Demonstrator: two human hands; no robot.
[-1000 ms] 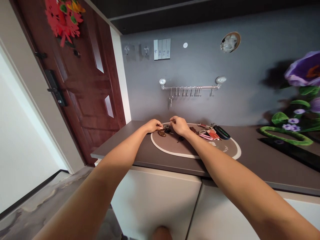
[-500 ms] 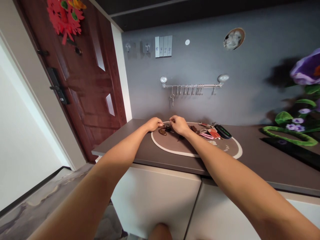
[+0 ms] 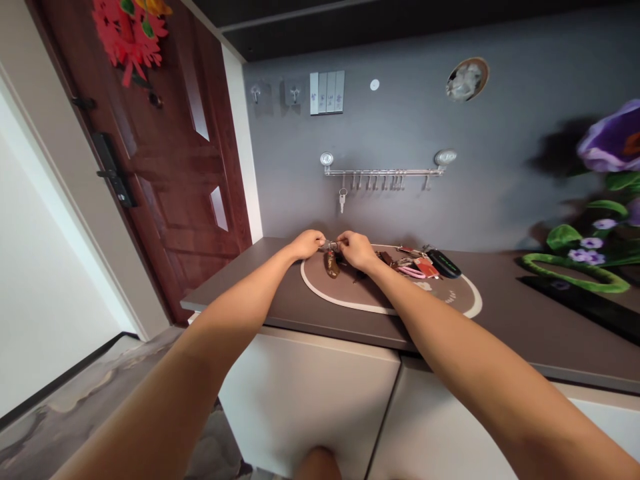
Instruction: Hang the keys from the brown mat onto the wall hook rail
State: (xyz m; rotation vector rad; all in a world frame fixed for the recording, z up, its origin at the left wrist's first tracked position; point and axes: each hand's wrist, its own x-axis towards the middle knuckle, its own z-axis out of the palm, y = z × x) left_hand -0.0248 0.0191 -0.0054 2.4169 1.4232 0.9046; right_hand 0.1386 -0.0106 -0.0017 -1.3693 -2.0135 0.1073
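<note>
My left hand (image 3: pixel 308 245) and my right hand (image 3: pixel 357 250) are both closed in a pinch, close together over the left part of a brown mat (image 3: pixel 345 297) with a pale rim. Between their fingertips is a bunch of keys (image 3: pixel 330 245) on a ring; its small parts are hard to make out. A glossy brown fob (image 3: pixel 331 265) hangs below it. Right of my right hand lie a pink loop (image 3: pixel 412 272), a red tag (image 3: pixel 427 268) and a black case (image 3: pixel 444 263), among other small items. My right hand hides part of the pile.
A clear hook rail (image 3: pixel 385 173) is fixed to the grey wall, with a single key (image 3: pixel 342 200) hanging near its left end. Purple artificial flowers (image 3: pixel 613 140) stand at the right of the dark countertop (image 3: pixel 510 313). To the left is a red-brown door (image 3: pixel 170 147).
The bunch of keys has been lifted slightly between my hands, and the brown fob now hangs upright instead of lying on the mat. The key on the rail has turned.
</note>
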